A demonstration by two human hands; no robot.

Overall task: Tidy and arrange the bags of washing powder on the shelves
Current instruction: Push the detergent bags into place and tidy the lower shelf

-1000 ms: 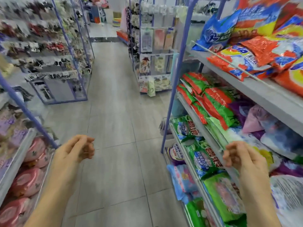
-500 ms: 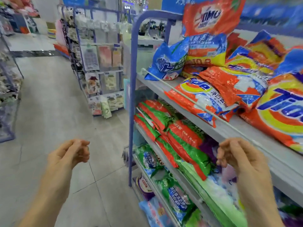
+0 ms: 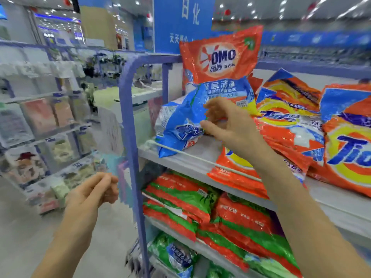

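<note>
My right hand (image 3: 224,121) reaches over the top shelf (image 3: 192,157) to the right edge of a crumpled blue washing powder bag (image 3: 178,125). Thumb and curved fingers are parted at that edge; a firm grip is not visible. Behind the blue bag a red OMO bag (image 3: 220,55) stands upright. Orange Tide bags (image 3: 289,121) lie in a loose heap to the right, and one (image 3: 230,171) hangs over the shelf's front rail. My left hand (image 3: 94,191) hovers low on the left, fingers loosely curled, holding nothing.
Red and green bags (image 3: 180,193) fill the shelf below, and green ones (image 3: 172,255) sit lower still. A purple frame post (image 3: 130,137) marks the shelf's left end. Across the aisle stands a rack of small hanging goods (image 3: 40,121). Grey floor tiles (image 3: 26,237) lie on the left.
My view has risen and turned toward the top shelf. My right hand lifted from the lower shelves up to the blue bag. The left hand stayed low, loosely curled.
</note>
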